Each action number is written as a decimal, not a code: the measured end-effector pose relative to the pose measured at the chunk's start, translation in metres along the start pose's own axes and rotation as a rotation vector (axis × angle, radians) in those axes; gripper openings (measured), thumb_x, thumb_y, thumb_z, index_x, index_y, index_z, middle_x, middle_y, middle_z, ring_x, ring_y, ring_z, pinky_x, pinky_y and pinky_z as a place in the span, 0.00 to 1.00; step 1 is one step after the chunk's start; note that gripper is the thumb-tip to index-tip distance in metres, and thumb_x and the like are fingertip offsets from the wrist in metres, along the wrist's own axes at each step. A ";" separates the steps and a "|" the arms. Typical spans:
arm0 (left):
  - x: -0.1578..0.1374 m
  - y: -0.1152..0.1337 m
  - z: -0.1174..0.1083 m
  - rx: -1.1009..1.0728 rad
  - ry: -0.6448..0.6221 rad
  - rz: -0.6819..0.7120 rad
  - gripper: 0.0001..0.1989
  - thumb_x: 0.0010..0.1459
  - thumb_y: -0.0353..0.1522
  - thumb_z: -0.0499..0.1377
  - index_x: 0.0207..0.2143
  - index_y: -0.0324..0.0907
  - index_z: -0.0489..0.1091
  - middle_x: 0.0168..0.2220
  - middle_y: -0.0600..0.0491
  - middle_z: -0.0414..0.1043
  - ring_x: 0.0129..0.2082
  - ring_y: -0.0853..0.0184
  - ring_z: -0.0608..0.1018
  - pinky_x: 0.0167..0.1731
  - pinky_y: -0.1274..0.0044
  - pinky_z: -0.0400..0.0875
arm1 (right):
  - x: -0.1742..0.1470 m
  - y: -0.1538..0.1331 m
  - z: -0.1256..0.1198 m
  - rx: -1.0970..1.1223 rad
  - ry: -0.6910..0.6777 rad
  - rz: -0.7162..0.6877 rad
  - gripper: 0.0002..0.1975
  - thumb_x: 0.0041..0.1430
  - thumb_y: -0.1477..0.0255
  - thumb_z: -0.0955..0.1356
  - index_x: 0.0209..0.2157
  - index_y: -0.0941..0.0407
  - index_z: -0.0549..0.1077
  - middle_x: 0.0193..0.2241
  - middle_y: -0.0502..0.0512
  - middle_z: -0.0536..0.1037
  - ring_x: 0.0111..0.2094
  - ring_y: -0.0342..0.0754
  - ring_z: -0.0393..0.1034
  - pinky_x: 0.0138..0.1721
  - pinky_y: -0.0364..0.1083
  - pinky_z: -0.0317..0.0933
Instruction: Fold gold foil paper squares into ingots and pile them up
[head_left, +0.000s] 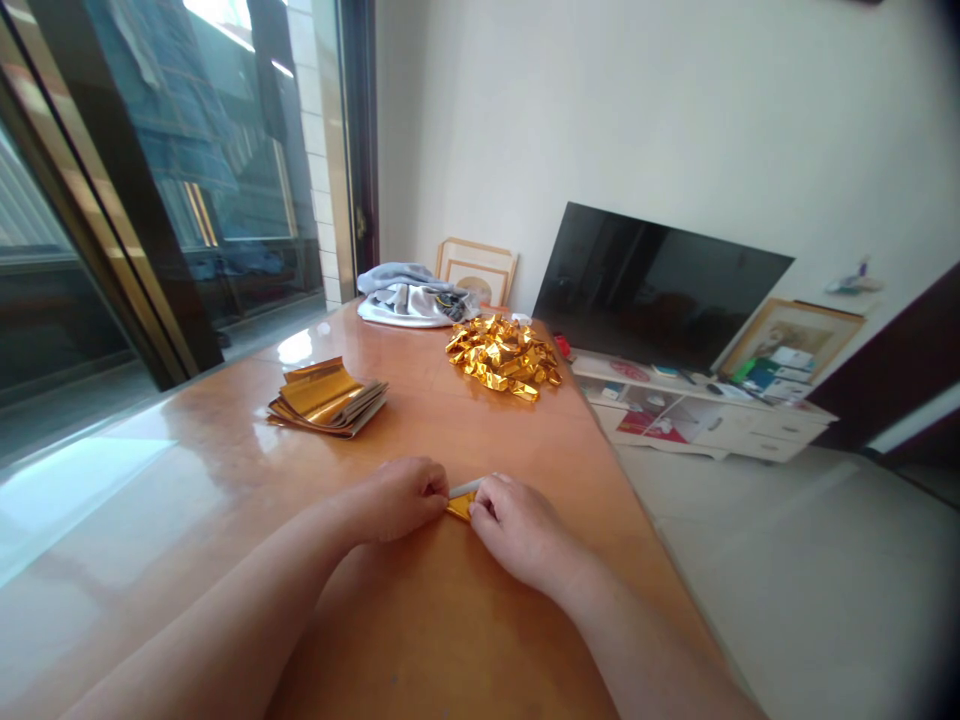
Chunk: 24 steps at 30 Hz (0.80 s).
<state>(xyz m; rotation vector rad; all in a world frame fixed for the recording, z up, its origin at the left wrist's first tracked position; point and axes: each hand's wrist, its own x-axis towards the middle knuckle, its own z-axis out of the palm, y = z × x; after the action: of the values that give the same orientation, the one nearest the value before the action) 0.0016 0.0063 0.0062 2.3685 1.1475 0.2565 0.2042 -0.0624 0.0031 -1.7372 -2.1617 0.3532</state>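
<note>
A small piece of gold foil paper [460,504], folded with a pale edge along its top, is held low over the wooden table [420,620]. My left hand [405,498] pinches its left end, fingers curled. At the other end my right hand [517,525] grips it between thumb and fingers, and covers part of it. Beyond my left hand lies a stack of gold foil sheets [322,398], some bent upward. Farther off, to the right, is a heap of folded gold foil pieces [502,355].
Bundled grey and white cloth [412,297] lies at the table's far end. Past the table's right edge stand a white cabinet [712,425] and a large black television [652,290]. Framed pictures [480,272] lean by the wall. A glass sliding door [187,180] is on the left.
</note>
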 end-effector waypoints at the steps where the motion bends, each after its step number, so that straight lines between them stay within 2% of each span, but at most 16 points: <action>1: 0.000 0.000 0.001 0.004 0.003 -0.004 0.09 0.56 0.35 0.55 0.31 0.44 0.75 0.32 0.52 0.77 0.32 0.65 0.75 0.30 0.78 0.64 | -0.001 0.000 -0.001 0.012 0.001 0.014 0.04 0.63 0.71 0.64 0.33 0.55 0.68 0.32 0.52 0.77 0.34 0.46 0.70 0.32 0.43 0.52; 4: 0.002 0.000 0.002 0.022 0.009 -0.019 0.10 0.56 0.36 0.55 0.31 0.44 0.75 0.32 0.53 0.77 0.31 0.65 0.75 0.29 0.77 0.63 | -0.004 0.001 -0.006 0.042 -0.002 -0.024 0.01 0.63 0.73 0.65 0.36 0.54 0.69 0.32 0.51 0.76 0.33 0.45 0.69 0.32 0.42 0.52; 7: 0.003 0.001 0.003 0.036 0.010 -0.033 0.10 0.57 0.37 0.55 0.30 0.44 0.75 0.31 0.53 0.77 0.31 0.65 0.75 0.29 0.77 0.63 | -0.007 0.002 -0.012 0.021 -0.026 -0.170 0.05 0.64 0.74 0.64 0.36 0.53 0.72 0.34 0.51 0.77 0.35 0.45 0.70 0.35 0.42 0.55; 10: 0.003 0.002 0.003 0.032 0.013 -0.042 0.10 0.56 0.36 0.55 0.30 0.44 0.76 0.32 0.52 0.77 0.31 0.65 0.76 0.29 0.77 0.63 | -0.009 0.003 -0.017 0.005 -0.055 -0.251 0.08 0.65 0.74 0.64 0.36 0.53 0.75 0.36 0.52 0.77 0.37 0.46 0.71 0.37 0.43 0.57; 18: 0.000 0.008 0.000 0.028 0.007 -0.085 0.09 0.52 0.31 0.54 0.30 0.44 0.75 0.32 0.52 0.78 0.32 0.64 0.77 0.29 0.77 0.64 | -0.012 0.006 -0.026 0.054 -0.129 -0.352 0.12 0.64 0.75 0.65 0.41 0.51 0.80 0.39 0.54 0.79 0.39 0.47 0.71 0.41 0.43 0.62; 24: 0.000 0.009 -0.007 -0.012 -0.027 -0.088 0.11 0.55 0.31 0.52 0.30 0.43 0.75 0.32 0.51 0.78 0.33 0.64 0.77 0.32 0.77 0.66 | -0.013 0.008 -0.028 0.067 -0.142 -0.372 0.13 0.64 0.75 0.65 0.44 0.51 0.80 0.41 0.54 0.79 0.40 0.48 0.71 0.42 0.44 0.63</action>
<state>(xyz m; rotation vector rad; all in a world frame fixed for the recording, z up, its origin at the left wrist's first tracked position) 0.0050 0.0037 0.0169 2.2972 1.2304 0.2002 0.2248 -0.0742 0.0236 -1.2708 -2.4805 0.4536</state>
